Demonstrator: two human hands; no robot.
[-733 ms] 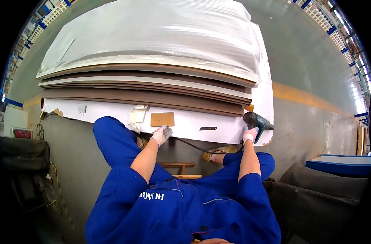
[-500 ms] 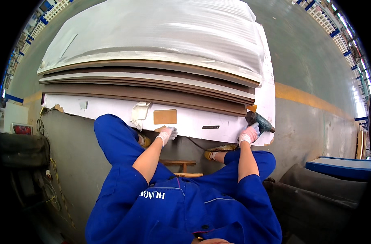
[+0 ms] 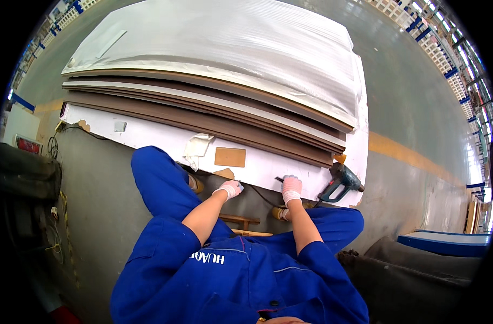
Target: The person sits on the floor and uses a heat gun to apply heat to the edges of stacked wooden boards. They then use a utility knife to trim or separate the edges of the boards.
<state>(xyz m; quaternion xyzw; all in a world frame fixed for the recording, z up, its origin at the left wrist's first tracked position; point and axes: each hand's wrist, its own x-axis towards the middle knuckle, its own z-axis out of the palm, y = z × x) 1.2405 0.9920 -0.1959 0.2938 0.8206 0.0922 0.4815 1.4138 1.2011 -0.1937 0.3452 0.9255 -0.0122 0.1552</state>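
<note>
My right hand (image 3: 292, 188), in a pale striped glove, is closed over a narrow black strip (image 3: 279, 179) at the near edge of the white board (image 3: 262, 174). Only the strip's left end shows; the hand hides the rest. My left hand (image 3: 233, 189), gloved too, has its fingers curled just off that edge, beside a piece of brown cardboard (image 3: 225, 173); whatever it holds is hidden. To the right, a dark green heat gun (image 3: 344, 178) lies on the board, untouched, its nozzle to the right. A brown rectangular card (image 3: 230, 157) and a crumpled white cloth (image 3: 196, 146) lie between the hands and the panels.
Stacked brown panels (image 3: 203, 113) lie across the board, with white foam sheeting (image 3: 219, 38) behind. A small orange piece (image 3: 340, 159) sits by the heat gun. A dark cable (image 3: 262, 196) hangs below the board edge, above a wooden stool (image 3: 241, 219). A blue-edged panel (image 3: 446, 243) stands at right.
My right hand has let go of the heat gun and moved left onto the black strip. My left hand stays near the board edge. The whole view has shifted and tilted slightly.
</note>
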